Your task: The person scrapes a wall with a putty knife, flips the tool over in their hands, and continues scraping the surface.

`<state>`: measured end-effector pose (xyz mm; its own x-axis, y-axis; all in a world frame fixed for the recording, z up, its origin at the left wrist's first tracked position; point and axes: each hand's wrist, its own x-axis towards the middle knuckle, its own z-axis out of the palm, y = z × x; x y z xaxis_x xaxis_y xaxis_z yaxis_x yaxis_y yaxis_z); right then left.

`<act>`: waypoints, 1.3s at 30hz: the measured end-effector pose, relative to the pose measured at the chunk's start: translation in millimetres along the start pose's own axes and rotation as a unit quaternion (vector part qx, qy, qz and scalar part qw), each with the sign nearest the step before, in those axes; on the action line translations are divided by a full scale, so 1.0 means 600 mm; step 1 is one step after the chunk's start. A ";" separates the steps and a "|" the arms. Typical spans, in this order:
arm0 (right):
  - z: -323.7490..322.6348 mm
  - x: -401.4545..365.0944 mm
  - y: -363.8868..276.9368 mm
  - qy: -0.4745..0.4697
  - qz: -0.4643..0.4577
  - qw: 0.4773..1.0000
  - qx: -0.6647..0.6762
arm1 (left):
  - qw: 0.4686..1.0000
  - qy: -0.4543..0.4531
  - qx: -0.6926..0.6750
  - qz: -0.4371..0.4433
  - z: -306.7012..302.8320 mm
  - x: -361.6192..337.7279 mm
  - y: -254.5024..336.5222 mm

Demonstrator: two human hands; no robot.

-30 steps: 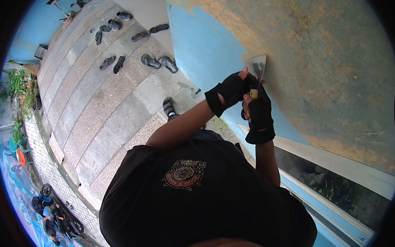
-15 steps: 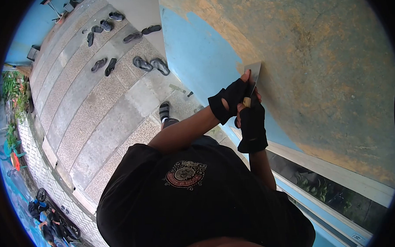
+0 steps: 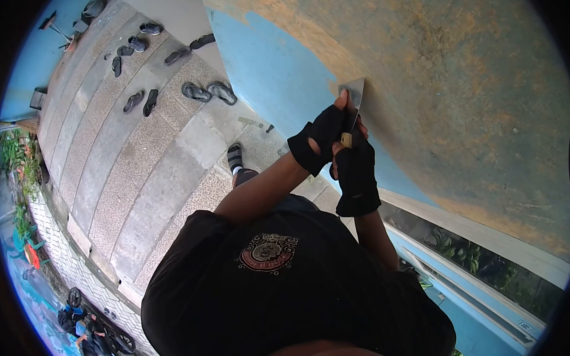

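Both my hands are closed on a scraper with a wide metal blade (image 3: pixel 355 91) and a light wooden handle (image 3: pixel 346 139). My left hand (image 3: pixel 327 129), in a black fingerless glove, holds it near the blade, with the thumb laid along the metal. Lower down, my right hand (image 3: pixel 357 175), gloved the same way, wraps the handle; some of its fingers are hidden. The blade is at the wall, where blue paint (image 3: pixel 275 65) borders a rough brown-grey patch (image 3: pixel 445 91) with the paint gone.
Several sandals (image 3: pixel 210 93) lie on the striped paved floor (image 3: pixel 165 151) to the left. Another scraper-like tool (image 3: pixel 250 122) lies by the wall's foot. A window ledge (image 3: pixel 475 234) runs below the wall. At lower left, a person is beside a two-wheeler (image 3: pixel 121 340).
The view has shifted a little, so the floor and sandals sit differently in it. Both hands and the scraper appear slightly further left and up, with the same grip.
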<state>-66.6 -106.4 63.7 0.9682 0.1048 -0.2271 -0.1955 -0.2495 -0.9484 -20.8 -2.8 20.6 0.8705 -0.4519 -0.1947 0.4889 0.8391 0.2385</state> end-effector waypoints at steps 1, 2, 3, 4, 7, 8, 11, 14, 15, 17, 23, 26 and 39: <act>0.000 0.001 0.004 0.006 -0.031 0.999 0.016 | 1.000 -0.002 0.005 0.000 -0.001 0.004 0.007; 0.004 0.009 0.003 0.007 -0.032 0.999 0.018 | 1.000 0.008 0.010 0.017 -0.005 0.004 0.008; 0.008 0.024 0.002 -0.012 -0.052 0.998 -0.036 | 0.999 0.017 0.015 0.033 -0.007 0.006 0.008; 0.007 0.028 0.004 -0.030 -0.069 0.993 -0.093 | 0.999 0.017 0.013 0.029 -0.012 0.008 0.009; 0.005 0.016 -0.008 -0.041 -0.051 0.986 -0.153 | 0.998 0.013 0.033 0.057 -0.014 0.006 0.009; 0.007 0.012 -0.007 -0.040 -0.053 0.986 -0.150 | 0.998 0.012 0.037 0.057 -0.005 0.001 0.005; 0.011 0.016 0.007 -0.010 -0.103 0.994 0.042 | 0.999 0.004 0.021 0.048 -0.011 0.009 0.007; 0.013 0.031 0.013 0.008 -0.274 0.919 -0.285 | 0.999 0.012 0.011 0.045 -0.023 0.007 0.025; 0.014 0.019 0.006 0.001 -0.174 0.962 -0.211 | 0.999 0.007 0.015 0.047 -0.014 -0.001 0.019; 0.023 0.008 -0.001 0.025 -0.167 0.983 -0.076 | 0.999 0.004 0.029 0.043 0.001 -0.006 0.011; 0.021 -0.004 -0.004 0.015 -0.061 0.994 -0.085 | 0.999 0.003 0.020 0.031 -0.004 -0.007 0.014; 0.021 0.015 0.002 0.019 -0.146 0.977 -0.154 | 1.000 -0.006 0.014 0.025 0.006 -0.011 0.015; 0.026 0.007 -0.004 -0.011 0.019 0.998 -0.053 | 0.998 0.001 0.067 0.014 -0.008 -0.010 0.033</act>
<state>-64.6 -90.3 61.9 0.9565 0.1137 -0.2688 -0.2137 -0.3543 -0.9104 -16.2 18.1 22.1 0.8840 -0.4276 -0.1889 0.4674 0.8037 0.3681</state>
